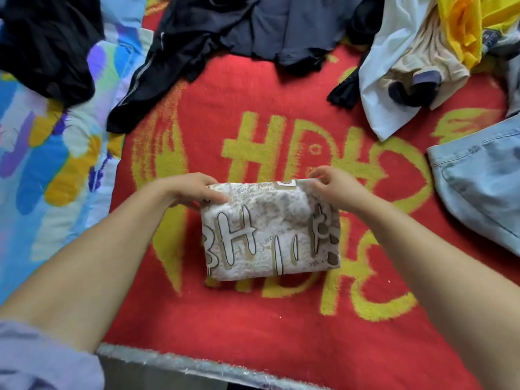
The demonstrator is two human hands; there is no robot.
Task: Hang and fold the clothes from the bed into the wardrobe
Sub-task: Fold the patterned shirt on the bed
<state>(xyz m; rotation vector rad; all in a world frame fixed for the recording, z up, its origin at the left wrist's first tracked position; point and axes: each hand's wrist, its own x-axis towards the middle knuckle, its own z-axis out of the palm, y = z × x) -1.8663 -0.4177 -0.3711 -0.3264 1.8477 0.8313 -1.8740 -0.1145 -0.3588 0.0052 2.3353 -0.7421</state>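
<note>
A folded printed garment point(270, 229), cream with brown lettering, is seen lying on the red and yellow blanket point(253, 319) that covers the bed, near its middle. Its long axis is laid from left to right across the view, and its far edge is held at both corners. The left corner is pinched by the left hand point(191, 190), whose thumb is pressed on top of the cloth while the fingers are tucked beneath and hidden. The right corner is gripped by the right hand point(334, 187), its fingers curled over the folded edge. The print is shown upside down and partly wrapped round the folds, so the lettering cannot be read in full.

Further back, dark clothes point(253, 29) are heaped and cut off by the top edge. A white garment point(388, 80) with yellow cloth point(461, 26) is piled at the upper right, and pale blue jeans point(478, 187) are cropped by the right edge. A patterned blue quilt point(50, 153) is spread at the left, partly covered by a black garment point(47, 46).
</note>
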